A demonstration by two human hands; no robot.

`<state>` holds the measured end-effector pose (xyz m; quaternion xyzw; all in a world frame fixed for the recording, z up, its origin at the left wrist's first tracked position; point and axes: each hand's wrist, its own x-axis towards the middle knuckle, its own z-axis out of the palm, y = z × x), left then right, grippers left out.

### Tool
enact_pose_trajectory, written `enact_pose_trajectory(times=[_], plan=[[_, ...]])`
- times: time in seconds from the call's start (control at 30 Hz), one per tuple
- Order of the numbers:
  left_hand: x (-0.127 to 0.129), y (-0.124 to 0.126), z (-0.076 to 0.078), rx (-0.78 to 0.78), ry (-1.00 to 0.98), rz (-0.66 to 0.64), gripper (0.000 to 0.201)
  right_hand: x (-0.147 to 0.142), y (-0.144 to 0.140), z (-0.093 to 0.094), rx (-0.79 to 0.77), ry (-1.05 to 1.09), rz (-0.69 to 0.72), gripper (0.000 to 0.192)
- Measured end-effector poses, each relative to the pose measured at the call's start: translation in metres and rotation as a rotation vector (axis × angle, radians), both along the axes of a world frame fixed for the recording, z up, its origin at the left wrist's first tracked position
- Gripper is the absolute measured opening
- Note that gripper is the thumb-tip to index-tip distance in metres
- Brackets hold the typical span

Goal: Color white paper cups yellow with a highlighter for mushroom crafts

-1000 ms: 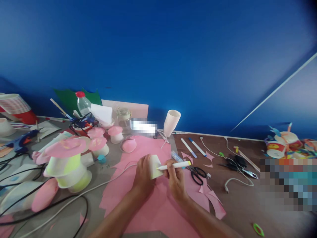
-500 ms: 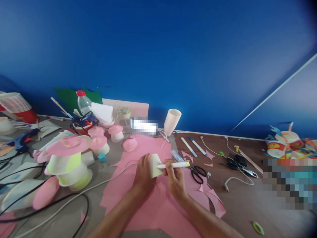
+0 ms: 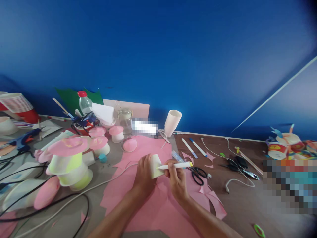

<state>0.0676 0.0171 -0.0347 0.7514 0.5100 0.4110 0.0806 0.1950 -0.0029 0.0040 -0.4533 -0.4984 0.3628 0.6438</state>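
Observation:
A pale paper cup [image 3: 155, 166] with light yellow colouring is gripped by my left hand [image 3: 144, 172], its side turned to the right. Between the fingers of my right hand [image 3: 176, 180] is a white marker [image 3: 178, 165] with a yellow end; its tip rests at the cup's surface. Both hands are above a large pink paper sheet [image 3: 148, 218]. Black-handled scissors [image 3: 198, 176] lie just right of my right hand, beside a clear plastic case [image 3: 177, 156] that is partly hidden.
Pink-topped cup models [image 3: 69, 162] crowd the left, along with cables and a blue glue gun [image 3: 23, 138]. A tall white cup [image 3: 172, 122] stands by the blue wall. Two markers [image 3: 189, 147], pink scraps and a white cable [image 3: 237, 181] lie to the right.
The marker and my right hand have shifted very slightly to the right against the cup. My left hand keeps its hold on the cup; the view has moved a little.

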Motion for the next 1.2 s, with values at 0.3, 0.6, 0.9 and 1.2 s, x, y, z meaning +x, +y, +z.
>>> enact_pose_trajectory(times=[0.3, 0.6, 0.9, 1.2], plan=[[0.0008, 0.0002, -0.0009, 0.018, -0.018, 0.018, 0.046, 0.0002, 0.0012, -0.0022, 0.075, -0.138, 0.006, 0.036], [0.001, -0.0008, 0.0002, 0.007, -0.022, 0.005, 0.046, -0.0011, 0.0007, 0.0, 0.049, -0.17, -0.004, 0.035], [0.0017, -0.0009, 0.0006, -0.016, -0.029, 0.015, 0.044, 0.0009, 0.0, -0.0029, 0.068, -0.249, -0.001, 0.031], [0.0, -0.0006, 0.0022, 0.026, 0.001, -0.007, 0.046, 0.0021, 0.003, 0.0018, -0.071, 0.007, -0.024, 0.041]])
